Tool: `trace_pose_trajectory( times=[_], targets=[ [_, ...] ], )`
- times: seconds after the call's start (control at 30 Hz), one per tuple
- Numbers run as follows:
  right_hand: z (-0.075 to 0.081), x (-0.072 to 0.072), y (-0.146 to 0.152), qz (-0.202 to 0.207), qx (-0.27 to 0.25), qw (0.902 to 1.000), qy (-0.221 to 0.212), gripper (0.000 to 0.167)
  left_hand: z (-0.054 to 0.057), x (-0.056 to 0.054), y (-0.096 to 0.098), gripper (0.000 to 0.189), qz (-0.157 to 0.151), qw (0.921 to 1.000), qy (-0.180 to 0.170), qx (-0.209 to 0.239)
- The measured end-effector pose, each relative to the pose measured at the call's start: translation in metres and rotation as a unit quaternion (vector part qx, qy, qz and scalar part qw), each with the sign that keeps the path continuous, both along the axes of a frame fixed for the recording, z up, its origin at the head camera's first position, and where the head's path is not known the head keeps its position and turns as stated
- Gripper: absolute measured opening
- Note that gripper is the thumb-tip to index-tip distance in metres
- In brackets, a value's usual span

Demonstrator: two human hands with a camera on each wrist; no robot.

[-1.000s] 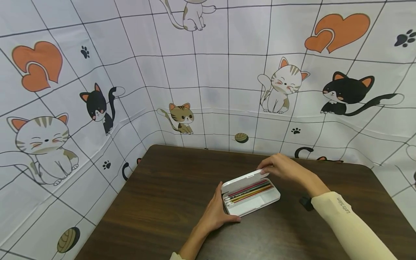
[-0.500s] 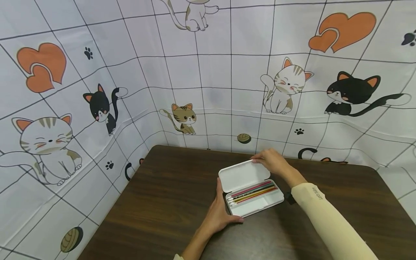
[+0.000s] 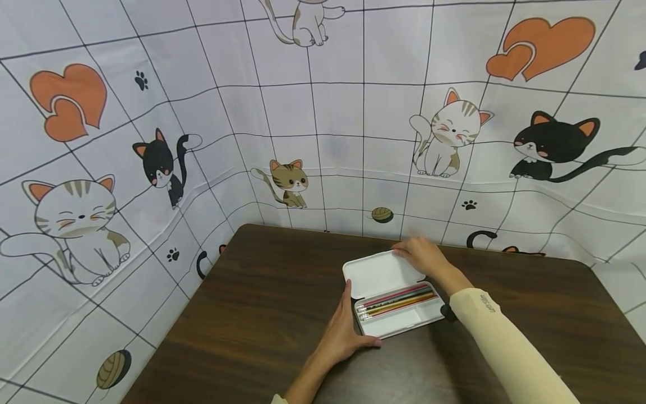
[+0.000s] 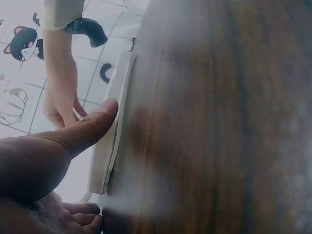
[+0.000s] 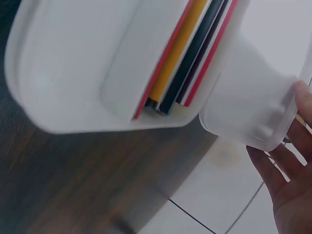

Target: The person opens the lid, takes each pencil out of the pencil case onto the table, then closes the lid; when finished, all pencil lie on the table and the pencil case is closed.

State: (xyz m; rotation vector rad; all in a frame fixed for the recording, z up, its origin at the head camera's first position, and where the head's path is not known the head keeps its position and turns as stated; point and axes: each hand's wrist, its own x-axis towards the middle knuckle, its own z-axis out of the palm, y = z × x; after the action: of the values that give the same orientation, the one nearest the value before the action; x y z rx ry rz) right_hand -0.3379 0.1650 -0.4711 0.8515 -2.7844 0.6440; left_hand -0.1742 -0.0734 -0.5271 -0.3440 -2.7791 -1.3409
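Observation:
A white pencil case lies on the table with its lid raised and tilted back. Several pencils in red, yellow and dark green lie side by side in its rear compartment. At the case's left end, my left hand grips it between the thumb at the front edge and the fingers behind. My right hand holds the lid's far right edge; in the right wrist view its thumb is on the inner face and its fingers are behind.
The brown wooden table extends around the case. A white sheet printed with cats hangs along its back and left sides. A black device sits at the right wrist.
My right hand has swung the lid up and back from half raised to wide open. The left hand has kept its grip on the case. The head view has shifted slightly.

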Motion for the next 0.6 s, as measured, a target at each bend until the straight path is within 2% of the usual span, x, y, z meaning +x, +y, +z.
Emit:
trace_pose_trajectory(
  times=[0.17,0.23,0.3,0.43,0.5,0.6],
  targets=[
    [0.01,0.011,0.006,0.005,0.012,0.9999,-0.008,0.032,0.002,0.004,0.002,0.13,0.0,0.9993,-0.003,-0.037],
    [0.016,0.02,0.01,0.02,0.018,0.9995,0.015,0.037,0.001,0.005,0.002,0.125,-0.003,0.9986,-0.005,-0.052],
    [0.022,0.033,0.014,0.042,0.021,0.9973,0.057,0.045,0.002,0.007,0.003,0.12,-0.005,0.9979,-0.003,-0.065],
    [0.029,0.061,0.023,0.09,0.023,0.985,0.145,0.05,0.003,0.008,0.003,0.116,-0.007,0.9973,0.004,-0.073],
    [0.027,0.073,0.027,0.115,0.028,0.9792,0.165,0.048,0.004,0.009,0.002,0.115,-0.006,0.9971,0.006,-0.076],
    [0.019,0.085,0.034,0.138,0.043,0.9773,0.154,0.043,0.004,0.01,0.001,0.113,-0.004,0.9971,0.011,-0.076]
  ],
)
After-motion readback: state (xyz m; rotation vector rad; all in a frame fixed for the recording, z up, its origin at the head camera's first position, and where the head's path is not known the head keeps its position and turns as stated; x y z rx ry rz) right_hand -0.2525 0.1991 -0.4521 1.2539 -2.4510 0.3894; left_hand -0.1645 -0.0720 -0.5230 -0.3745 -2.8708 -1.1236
